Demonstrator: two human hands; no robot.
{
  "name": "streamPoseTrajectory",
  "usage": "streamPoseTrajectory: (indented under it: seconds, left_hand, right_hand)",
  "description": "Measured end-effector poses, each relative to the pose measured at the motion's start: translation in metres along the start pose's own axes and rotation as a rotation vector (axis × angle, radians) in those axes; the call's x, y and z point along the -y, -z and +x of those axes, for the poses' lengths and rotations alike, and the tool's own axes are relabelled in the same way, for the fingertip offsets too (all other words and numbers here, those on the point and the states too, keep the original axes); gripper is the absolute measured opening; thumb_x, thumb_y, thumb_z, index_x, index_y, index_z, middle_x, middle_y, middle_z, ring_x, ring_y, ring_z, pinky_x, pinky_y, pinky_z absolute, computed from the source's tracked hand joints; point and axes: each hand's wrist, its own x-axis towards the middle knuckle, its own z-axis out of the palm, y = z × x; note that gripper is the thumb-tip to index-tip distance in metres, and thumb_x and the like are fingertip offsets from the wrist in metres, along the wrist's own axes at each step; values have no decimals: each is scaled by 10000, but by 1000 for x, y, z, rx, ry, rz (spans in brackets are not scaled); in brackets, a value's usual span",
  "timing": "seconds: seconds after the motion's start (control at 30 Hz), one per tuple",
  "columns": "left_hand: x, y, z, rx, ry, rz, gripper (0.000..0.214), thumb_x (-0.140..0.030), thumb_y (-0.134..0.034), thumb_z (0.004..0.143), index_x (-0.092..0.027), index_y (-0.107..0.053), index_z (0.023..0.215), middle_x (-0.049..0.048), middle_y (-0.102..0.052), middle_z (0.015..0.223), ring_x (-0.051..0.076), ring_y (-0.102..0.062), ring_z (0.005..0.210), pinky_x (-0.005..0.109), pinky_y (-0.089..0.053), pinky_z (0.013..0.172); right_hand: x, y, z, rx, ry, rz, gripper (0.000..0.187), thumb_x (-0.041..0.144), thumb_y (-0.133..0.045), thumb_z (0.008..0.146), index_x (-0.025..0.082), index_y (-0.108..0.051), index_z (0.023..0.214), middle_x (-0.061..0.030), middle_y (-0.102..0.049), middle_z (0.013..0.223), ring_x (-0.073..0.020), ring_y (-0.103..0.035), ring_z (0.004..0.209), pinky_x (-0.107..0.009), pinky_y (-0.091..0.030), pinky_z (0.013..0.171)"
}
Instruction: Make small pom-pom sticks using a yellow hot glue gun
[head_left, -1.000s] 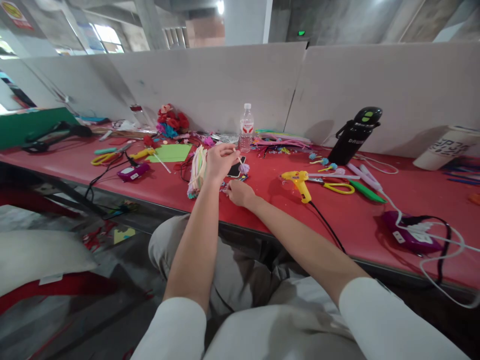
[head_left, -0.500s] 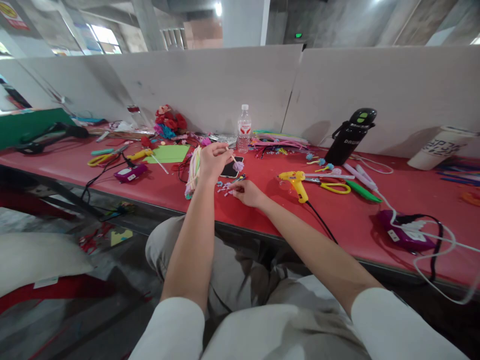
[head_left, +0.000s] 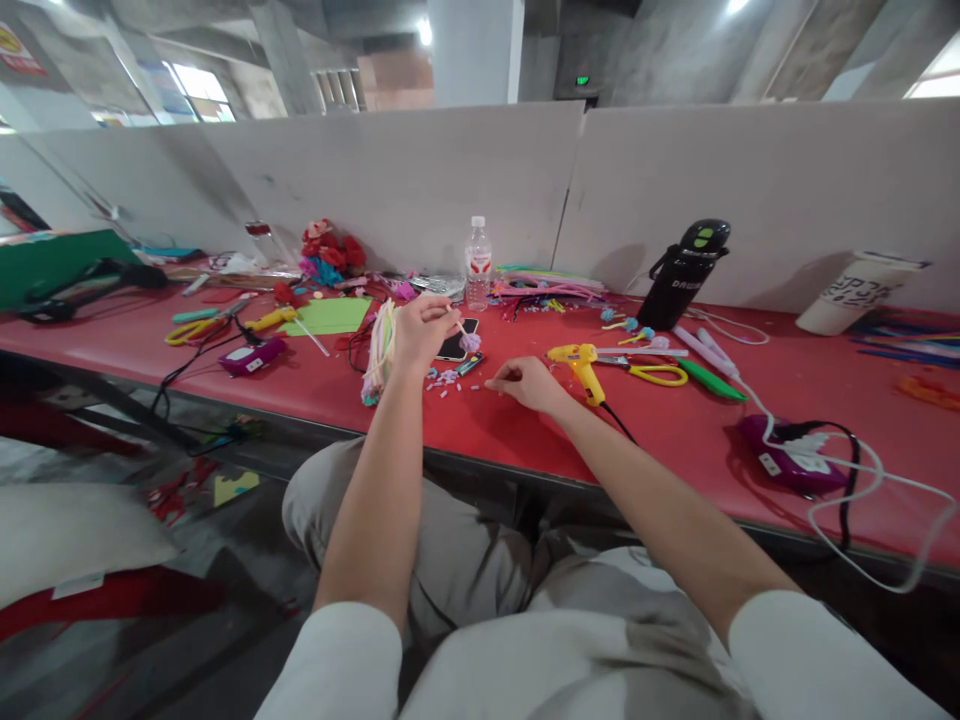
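My left hand [head_left: 418, 335] pinches a thin pale stem whose end carries a fluffy lilac flower [head_left: 470, 342]. This flower hangs over a dark phone [head_left: 451, 350]. My right hand [head_left: 526, 384] is low over the red table, thumb and fingertips pressed together; whatever is between them is too small to make out. Just left of it lie small lilac and blue cut pieces [head_left: 444, 379] and a small utility knife [head_left: 472, 364]. A bundle of pastel fuzzy stems [head_left: 380, 350] rests beside my left wrist. Right of my right hand lies a yellow glue gun [head_left: 581, 368].
Yellow-handled scissors [head_left: 656, 374], a green cutter [head_left: 712, 380] and a purple power block [head_left: 791, 458] with loose cords lie to the right. A clear bottle [head_left: 478, 265] and a black flask [head_left: 684, 275] stand near the partition [head_left: 420, 180]. Green sheets [head_left: 334, 314] lie left.
My right hand has left the small cut pieces and moved right, towards the glue gun, fingers still pinched. My left hand keeps the flower in nearly the same place. The view has shifted slightly.
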Motion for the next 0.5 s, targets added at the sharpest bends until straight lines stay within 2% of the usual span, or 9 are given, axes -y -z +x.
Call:
streamPoseTrajectory:
  seconds: [0.17, 0.23, 0.37, 0.5]
  left_hand:
    - [3, -4, -1, 33, 18, 18, 274, -227, -774, 668, -138, -668, 905, 36, -680, 750, 173, -686, 739, 372, -592, 793]
    - [5, -7, -3, 44, 24, 18, 265, -226, -771, 674, -143, -667, 904, 40, -682, 766, 173, -687, 734, 370, -592, 786]
    - [9, -14, -9, 98, 24, 55, 251, -235, -769, 682, -153, -672, 898, 47, -689, 767, 175, -686, 702, 358, -594, 744]
    - [12, -25, -18, 261, 64, 122, 267, -253, -777, 678, -150, -685, 907, 65, -702, 801, 176, -684, 676, 351, -591, 707]
  right_hand:
    - [-6, 17, -11, -67, -17, 289, 402, 531, -752, 672, 157, -702, 810, -71, -715, 755, -167, -649, 677, -304, -535, 671]
    - [-7, 19, -13, -106, -23, 343, 430, 562, -750, 664, 157, -683, 789, -70, -707, 744, -157, -638, 649, -299, -535, 648]
    - [-3, 19, -15, -221, 27, 296, 419, 572, -729, 695, 166, -627, 719, -24, -635, 616, -116, -539, 525, -259, -451, 518]
    - [1, 21, -14, -341, 81, 196, 410, 566, -704, 730, 181, -586, 659, 5, -567, 564, -107, -471, 509, -249, -388, 493]
